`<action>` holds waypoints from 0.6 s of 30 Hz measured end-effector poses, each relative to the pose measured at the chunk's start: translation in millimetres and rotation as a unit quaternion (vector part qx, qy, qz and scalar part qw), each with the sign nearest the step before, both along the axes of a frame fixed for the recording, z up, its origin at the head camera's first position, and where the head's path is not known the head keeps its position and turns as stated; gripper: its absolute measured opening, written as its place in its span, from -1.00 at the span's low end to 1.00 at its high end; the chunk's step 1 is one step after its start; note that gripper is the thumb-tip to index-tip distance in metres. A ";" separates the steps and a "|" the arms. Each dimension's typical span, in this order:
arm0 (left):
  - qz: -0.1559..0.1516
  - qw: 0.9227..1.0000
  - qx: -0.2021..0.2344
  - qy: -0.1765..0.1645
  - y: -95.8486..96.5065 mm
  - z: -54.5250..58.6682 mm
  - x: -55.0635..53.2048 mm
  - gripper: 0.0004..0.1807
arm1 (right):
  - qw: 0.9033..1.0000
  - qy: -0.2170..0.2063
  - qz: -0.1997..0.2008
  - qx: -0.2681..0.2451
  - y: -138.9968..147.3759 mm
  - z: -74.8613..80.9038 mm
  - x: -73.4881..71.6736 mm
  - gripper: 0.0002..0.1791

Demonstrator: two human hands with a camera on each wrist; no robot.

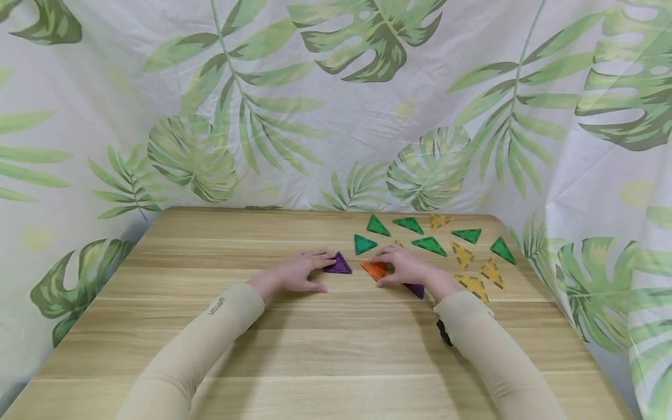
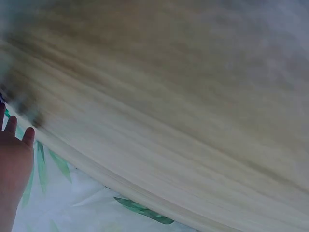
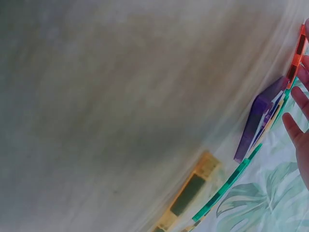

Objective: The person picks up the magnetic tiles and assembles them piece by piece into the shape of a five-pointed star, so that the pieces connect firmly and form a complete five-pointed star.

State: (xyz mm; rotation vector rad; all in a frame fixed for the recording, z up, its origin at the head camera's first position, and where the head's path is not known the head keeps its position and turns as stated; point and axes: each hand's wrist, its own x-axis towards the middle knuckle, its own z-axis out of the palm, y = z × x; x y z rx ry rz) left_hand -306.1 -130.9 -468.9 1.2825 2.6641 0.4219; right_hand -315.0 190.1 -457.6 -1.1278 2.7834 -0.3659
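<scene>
My left hand lies low over the wood, its straight fingertips resting on a purple triangular magnetic tile. In the left wrist view only part of that hand shows at the left edge. An orange triangular magnetic tile lies just right of the purple one, a small gap between them. My right hand pinches the orange tile between thumb and fingers. Beneath this hand, a second purple tile is partly hidden; the right wrist view shows it near the orange tile.
Several green triangular tiles and several yellow ones are spread over the back right of the wooden table. A leaf-print curtain hangs behind the table and along its sides.
</scene>
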 end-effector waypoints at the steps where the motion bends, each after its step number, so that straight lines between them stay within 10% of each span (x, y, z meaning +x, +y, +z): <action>1: -0.003 1.000 0.008 0.003 -1.4 -0.8 -0.4 -0.24 | 1.000 -0.001 0.000 -0.001 -0.8 0.0 0.4 -0.33; 18: -0.018 0.995 0.076 0.064 -22.1 0.6 9.5 -0.65 | 0.999 -0.009 -0.028 -0.018 -26.6 1.5 20.1 -0.31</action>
